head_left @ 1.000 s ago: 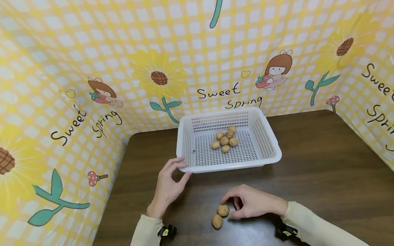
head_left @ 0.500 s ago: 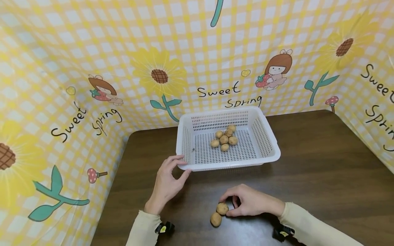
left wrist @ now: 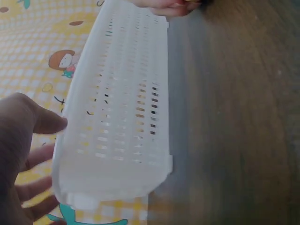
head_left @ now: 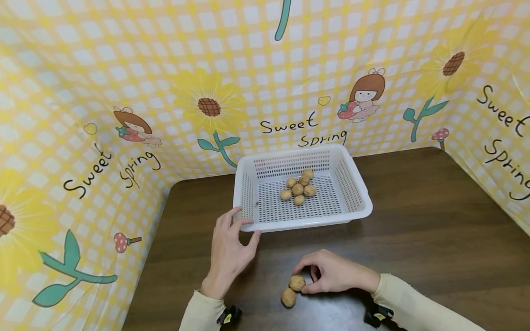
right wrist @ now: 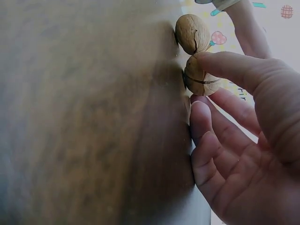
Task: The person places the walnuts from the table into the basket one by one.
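Two walnuts lie side by side on the table in front of the basket. My right hand (head_left: 337, 273) pinches the farther walnut (head_left: 296, 282) between thumb and fingers; the right wrist view shows the thumb on its cracked shell (right wrist: 199, 77). Against it rests the nearer walnut (head_left: 288, 298), untouched by the hand. At the front left corner of a white slotted plastic basket (head_left: 306, 225), my left hand (head_left: 232, 248) holds the rim, thumb outside and fingers over the edge. Inside the basket, several walnuts (head_left: 297, 189) sit clustered on the floor.
The dark wood table (head_left: 422, 207) extends to both sides of the basket. Behind and at the sides hangs a yellow checked cloth (head_left: 265, 82) with printed sunflowers, close to the basket's back edge.
My right thumb and fingers have closed in on the farther walnut. The left hand stays at the basket corner, its fingers shifted slightly. The head view has swung a little.
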Available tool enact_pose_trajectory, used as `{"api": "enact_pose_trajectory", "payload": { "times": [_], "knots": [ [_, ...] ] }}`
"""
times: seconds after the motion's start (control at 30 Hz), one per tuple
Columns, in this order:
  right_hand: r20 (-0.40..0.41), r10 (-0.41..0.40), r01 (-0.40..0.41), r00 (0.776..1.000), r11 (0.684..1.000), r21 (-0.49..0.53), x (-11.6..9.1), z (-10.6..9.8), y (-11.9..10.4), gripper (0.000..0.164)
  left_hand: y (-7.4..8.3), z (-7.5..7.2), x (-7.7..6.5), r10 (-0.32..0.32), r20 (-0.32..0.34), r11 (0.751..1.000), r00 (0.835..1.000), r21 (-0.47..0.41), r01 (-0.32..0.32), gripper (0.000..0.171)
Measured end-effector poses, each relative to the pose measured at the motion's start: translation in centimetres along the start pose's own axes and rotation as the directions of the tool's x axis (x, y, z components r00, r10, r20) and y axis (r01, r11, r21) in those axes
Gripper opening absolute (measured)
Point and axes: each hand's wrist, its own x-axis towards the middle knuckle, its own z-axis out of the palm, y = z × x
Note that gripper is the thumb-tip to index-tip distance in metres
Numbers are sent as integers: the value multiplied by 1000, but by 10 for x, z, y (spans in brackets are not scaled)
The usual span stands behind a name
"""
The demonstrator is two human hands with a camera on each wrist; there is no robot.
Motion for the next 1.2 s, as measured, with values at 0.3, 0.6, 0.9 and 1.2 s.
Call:
{"api": "enact_pose_trajectory", "payload": {
  "times": [0.3,0.6,0.9,1.2],
  "knots": [
    [-10,-17,16,1000,1000,-22,1,1,-2,27,0,3,3,113,-51,993,992,-12,-113,15],
    [17,6,-8,1000,994,109,-2,-9,-5,26,-5,6,6,115,-72,992,991,-53,-119,14],
    [23,-3,0,1000,994,111,3,-38,-28,26,-5,3,7,131,-52,990,990,-42,-134,14],
    [38,35,-39,999,994,102,7,-79,-55,28,-5,3,8,250,-92,968,964,3,-251,12]
  ]
}}
